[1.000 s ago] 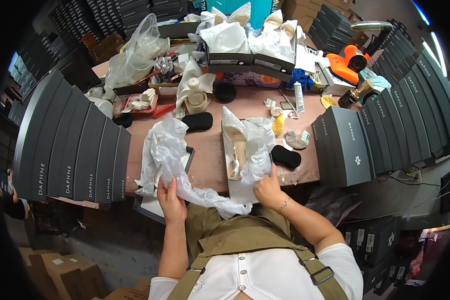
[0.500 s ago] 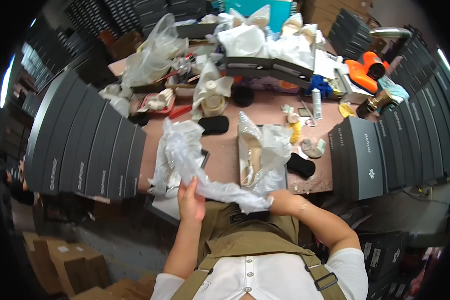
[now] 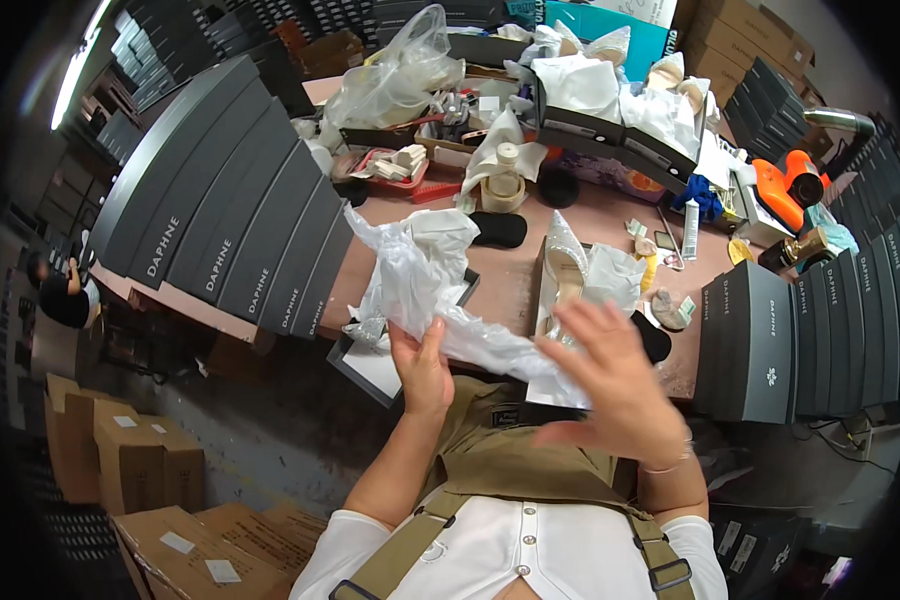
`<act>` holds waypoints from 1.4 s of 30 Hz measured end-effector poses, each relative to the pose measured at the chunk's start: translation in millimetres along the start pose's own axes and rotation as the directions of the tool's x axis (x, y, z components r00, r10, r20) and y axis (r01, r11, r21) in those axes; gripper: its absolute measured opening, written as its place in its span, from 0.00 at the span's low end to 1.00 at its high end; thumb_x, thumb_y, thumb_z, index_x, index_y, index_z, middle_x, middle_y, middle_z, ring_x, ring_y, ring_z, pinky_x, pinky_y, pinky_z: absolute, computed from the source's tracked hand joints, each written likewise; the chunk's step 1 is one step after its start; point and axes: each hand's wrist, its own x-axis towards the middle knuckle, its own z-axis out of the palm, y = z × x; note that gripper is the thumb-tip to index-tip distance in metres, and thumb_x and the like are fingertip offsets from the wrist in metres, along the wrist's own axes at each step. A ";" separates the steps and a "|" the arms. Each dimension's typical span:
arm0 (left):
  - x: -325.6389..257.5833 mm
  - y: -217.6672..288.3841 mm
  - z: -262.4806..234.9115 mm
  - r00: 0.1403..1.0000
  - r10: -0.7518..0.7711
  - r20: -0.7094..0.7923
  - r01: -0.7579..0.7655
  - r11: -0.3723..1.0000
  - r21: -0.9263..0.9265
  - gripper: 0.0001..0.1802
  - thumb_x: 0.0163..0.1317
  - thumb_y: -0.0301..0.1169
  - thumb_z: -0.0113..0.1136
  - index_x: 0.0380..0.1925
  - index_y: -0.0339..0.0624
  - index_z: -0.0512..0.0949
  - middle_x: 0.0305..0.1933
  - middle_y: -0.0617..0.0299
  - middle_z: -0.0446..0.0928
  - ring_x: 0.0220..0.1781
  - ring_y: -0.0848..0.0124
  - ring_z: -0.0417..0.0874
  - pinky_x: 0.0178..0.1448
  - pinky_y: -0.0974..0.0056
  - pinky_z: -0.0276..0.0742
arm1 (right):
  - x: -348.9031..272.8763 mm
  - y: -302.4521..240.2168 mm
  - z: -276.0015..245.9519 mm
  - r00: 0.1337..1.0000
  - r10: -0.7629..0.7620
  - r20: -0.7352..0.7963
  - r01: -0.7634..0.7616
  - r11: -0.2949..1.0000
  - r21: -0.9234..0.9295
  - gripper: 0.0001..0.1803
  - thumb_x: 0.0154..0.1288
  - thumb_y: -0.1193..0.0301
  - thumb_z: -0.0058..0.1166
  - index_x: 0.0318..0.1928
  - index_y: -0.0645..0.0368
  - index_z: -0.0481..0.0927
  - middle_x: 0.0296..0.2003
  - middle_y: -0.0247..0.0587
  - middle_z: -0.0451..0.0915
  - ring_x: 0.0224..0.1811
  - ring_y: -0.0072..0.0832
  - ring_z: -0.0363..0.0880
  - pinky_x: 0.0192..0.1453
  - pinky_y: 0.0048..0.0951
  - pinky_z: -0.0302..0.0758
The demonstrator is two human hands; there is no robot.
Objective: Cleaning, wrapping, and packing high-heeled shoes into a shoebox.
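A long twisted strip of thin white tissue paper [image 3: 485, 340] stretches across in front of me, and my left hand [image 3: 422, 368] grips it near its middle. My right hand [image 3: 618, 385] is raised, fingers spread, over the strip's right end, holding nothing. Beneath the strip's left part lies an open grey shoebox [image 3: 362, 372], its contents mostly hidden by paper. Right of it, another open shoebox [image 3: 543, 298] holds a sparkling pointed shoe [image 3: 567, 260] and crumpled white paper [image 3: 618, 272]. My right hand covers part of this box.
Dark shoeboxes [image 3: 215, 215] stand in a leaning row at left, with another row [image 3: 760, 330] at right. Two open boxes with shoes [image 3: 660, 152] sit at the back. Black pads [image 3: 498, 230], tape rolls [image 3: 505, 185] and an orange heat gun [image 3: 775, 188] lie about. Cartons [image 3: 195, 550] stand lower left.
My right hand has let go of the strip's right end, lifted and spread its fingers. My left hand still holds the paper. The whole view has shifted and tilted.
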 end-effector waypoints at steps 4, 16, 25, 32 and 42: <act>-7.8 6.4 -0.1 0.968 -0.252 0.001 0.248 0.953 -0.176 0.25 0.61 0.23 0.54 0.59 0.44 0.65 0.56 0.61 0.71 0.56 0.66 0.74 0.60 0.56 0.71 | 15.7 16.9 74.5 0.986 0.168 0.013 -0.166 0.982 -0.090 0.20 0.54 0.66 0.62 0.46 0.62 0.77 0.42 0.52 0.79 0.51 0.48 0.75 0.56 0.43 0.70; 14.1 56.9 7.9 0.484 -0.364 0.796 -0.850 0.021 0.526 0.45 0.43 0.47 0.73 0.63 0.53 0.67 0.74 0.47 0.47 0.76 0.46 0.41 0.73 0.37 0.41 | -32.1 69.9 31.2 0.931 0.081 0.357 -0.210 0.917 0.338 0.13 0.56 0.79 0.53 0.43 0.63 0.79 0.38 0.49 0.79 0.41 0.46 0.78 0.46 0.39 0.74; 71.1 -15.3 -12.1 0.117 -0.937 0.328 -0.506 0.228 0.832 0.25 0.49 0.40 0.70 0.45 0.43 0.74 0.48 0.50 0.72 0.42 0.57 0.77 0.67 0.50 0.62 | -93.5 85.9 8.4 0.892 0.337 0.301 -0.438 0.811 0.388 0.16 0.53 0.72 0.61 0.43 0.65 0.79 0.38 0.49 0.81 0.40 0.41 0.81 0.45 0.34 0.76; -11.9 0.5 15.0 0.191 -0.598 0.778 -0.790 0.377 0.484 0.48 0.41 0.47 0.75 0.61 0.38 0.66 0.54 0.48 0.69 0.56 0.54 0.71 0.62 0.54 0.63 | -101.0 108.1 30.9 0.857 0.405 0.317 -0.511 0.742 0.433 0.12 0.63 0.67 0.58 0.38 0.66 0.79 0.28 0.45 0.79 0.30 0.28 0.74 0.38 0.28 0.72; -7.8 -11.1 -54.3 0.366 -0.794 0.485 -0.241 0.422 0.874 0.17 0.46 0.22 0.60 0.40 0.34 0.77 0.41 0.57 0.77 0.45 0.63 0.79 0.52 0.63 0.73 | -119.3 113.7 7.2 0.852 0.373 0.367 -0.516 0.718 0.468 0.17 0.54 0.65 0.64 0.39 0.64 0.79 0.31 0.48 0.79 0.32 0.39 0.77 0.42 0.35 0.73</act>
